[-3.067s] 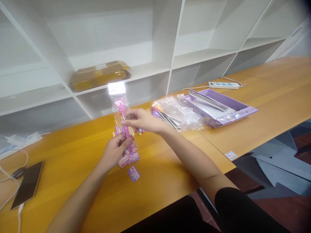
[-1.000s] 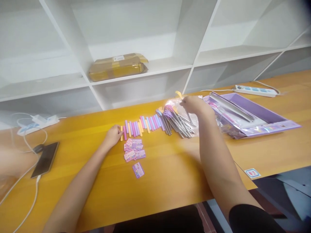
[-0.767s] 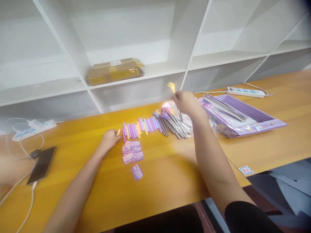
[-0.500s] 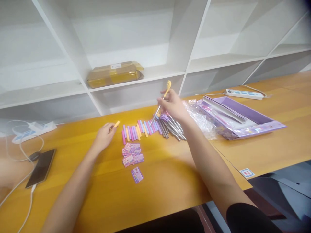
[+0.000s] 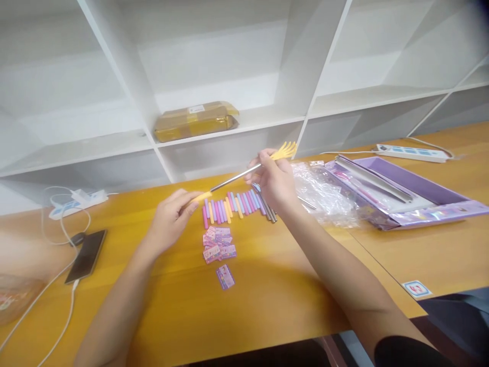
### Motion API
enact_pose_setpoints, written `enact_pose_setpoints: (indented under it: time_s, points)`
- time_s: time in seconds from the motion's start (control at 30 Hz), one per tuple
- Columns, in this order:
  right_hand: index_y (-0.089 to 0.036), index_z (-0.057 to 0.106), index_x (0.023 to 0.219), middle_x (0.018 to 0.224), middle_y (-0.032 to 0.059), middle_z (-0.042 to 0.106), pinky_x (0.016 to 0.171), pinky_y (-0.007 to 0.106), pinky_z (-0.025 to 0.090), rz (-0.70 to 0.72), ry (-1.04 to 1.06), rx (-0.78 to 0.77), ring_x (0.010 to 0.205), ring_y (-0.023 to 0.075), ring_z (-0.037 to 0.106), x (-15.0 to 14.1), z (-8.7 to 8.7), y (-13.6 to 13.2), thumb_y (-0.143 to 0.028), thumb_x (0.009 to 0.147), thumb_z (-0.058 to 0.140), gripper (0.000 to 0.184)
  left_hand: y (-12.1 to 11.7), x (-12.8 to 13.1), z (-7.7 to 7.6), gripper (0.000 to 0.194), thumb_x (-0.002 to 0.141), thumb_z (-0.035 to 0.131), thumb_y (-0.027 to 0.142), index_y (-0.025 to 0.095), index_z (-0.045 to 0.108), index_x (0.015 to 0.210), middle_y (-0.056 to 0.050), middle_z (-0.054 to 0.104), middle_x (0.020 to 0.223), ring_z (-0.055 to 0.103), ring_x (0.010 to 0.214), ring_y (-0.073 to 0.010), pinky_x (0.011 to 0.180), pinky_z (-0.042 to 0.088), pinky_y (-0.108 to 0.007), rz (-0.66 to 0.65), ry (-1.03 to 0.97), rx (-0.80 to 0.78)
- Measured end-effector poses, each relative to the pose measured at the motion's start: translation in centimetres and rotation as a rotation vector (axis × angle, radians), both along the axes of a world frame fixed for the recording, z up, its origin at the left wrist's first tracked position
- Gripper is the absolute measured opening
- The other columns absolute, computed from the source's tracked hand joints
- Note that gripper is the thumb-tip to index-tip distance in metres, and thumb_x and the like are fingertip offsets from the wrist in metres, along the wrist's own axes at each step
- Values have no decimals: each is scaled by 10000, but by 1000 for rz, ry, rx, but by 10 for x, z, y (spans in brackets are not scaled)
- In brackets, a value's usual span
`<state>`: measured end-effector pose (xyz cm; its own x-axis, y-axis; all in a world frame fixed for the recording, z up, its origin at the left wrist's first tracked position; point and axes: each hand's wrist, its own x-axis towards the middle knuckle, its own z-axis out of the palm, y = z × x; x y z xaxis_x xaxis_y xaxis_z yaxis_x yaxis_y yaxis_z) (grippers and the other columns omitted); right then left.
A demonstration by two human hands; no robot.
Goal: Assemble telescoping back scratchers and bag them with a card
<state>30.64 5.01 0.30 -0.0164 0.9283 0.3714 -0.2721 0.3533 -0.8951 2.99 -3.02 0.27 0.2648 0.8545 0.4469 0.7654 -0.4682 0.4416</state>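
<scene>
My right hand (image 5: pixel 275 178) is closed around a back scratcher near its yellow claw-shaped head (image 5: pixel 284 151). Its thin metal rod (image 5: pixel 237 177) slants down to the left. Between the fingers of my left hand (image 5: pixel 171 216) is a yellow handle tube (image 5: pixel 201 197), its end touching or nearly touching the rod's tip. Below, a row of pink, blue, purple and yellow handle tubes (image 5: pixel 219 211) lies on the table. More metal rods (image 5: pixel 270 212) lie to the right, partly hidden behind my right hand. Small printed cards (image 5: pixel 217 244) are piled in front of the row, with a single card (image 5: pixel 225 277) nearer me.
Clear plastic bags (image 5: pixel 324 196) and a purple box (image 5: pixel 431 196) stand at the right. A phone (image 5: pixel 86 256) with a cable and a power strip (image 5: pixel 78 203) are at the left. A wrapped parcel (image 5: pixel 196 121) sits on the white shelf; another power strip (image 5: pixel 414 152) is at the far right.
The back scratcher has tilted from steep to nearly level, its rod's tip now at the yellow handle tube. My hands have come closer together. The view has shifted slightly left.
</scene>
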Motion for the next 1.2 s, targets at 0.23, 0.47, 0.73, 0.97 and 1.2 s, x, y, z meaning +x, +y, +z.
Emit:
enact_pose_setpoints:
  time_s: [0.23,0.47,0.73,0.97,1.2]
  points:
    - [-298,390,1049,982,32,666,689,369,639,-52,-52,13,855,210,744,-1,2,-10,-745,967,576,490,-5,3,5,345,1122,542,436,275,773,1321,-29,694,978,571,798,-161,740,449,-304,-4,-70,29]
    - [-291,462,1039,948,17,675,696,351,659,-19,12,60,827,191,755,-2,-8,-13,-721,979,646,471,-8,6,3,332,1132,546,378,282,796,1327,-39,694,982,596,810,-153,749,478,-297,-17,-47,175]
    - [-271,553,931,900,-14,687,569,274,613,49,185,254,698,130,730,-8,-15,-18,-674,966,746,447,-8,5,0,290,1078,657,205,261,812,1317,-19,696,931,626,800,-117,706,474,-255,-74,-50,390]
    - [-263,632,946,929,9,720,693,334,667,207,138,258,754,151,739,-3,-10,-16,-653,962,770,414,-6,-3,6,272,1059,689,204,297,829,1274,-12,745,969,613,743,-96,647,446,-242,-65,-61,402]
    - [-317,617,1206,1045,8,697,641,296,617,42,23,244,710,124,671,35,0,9,-648,877,854,523,-7,-14,16,235,1046,715,212,279,844,1232,-9,762,958,611,719,-88,662,456,-241,57,41,555]
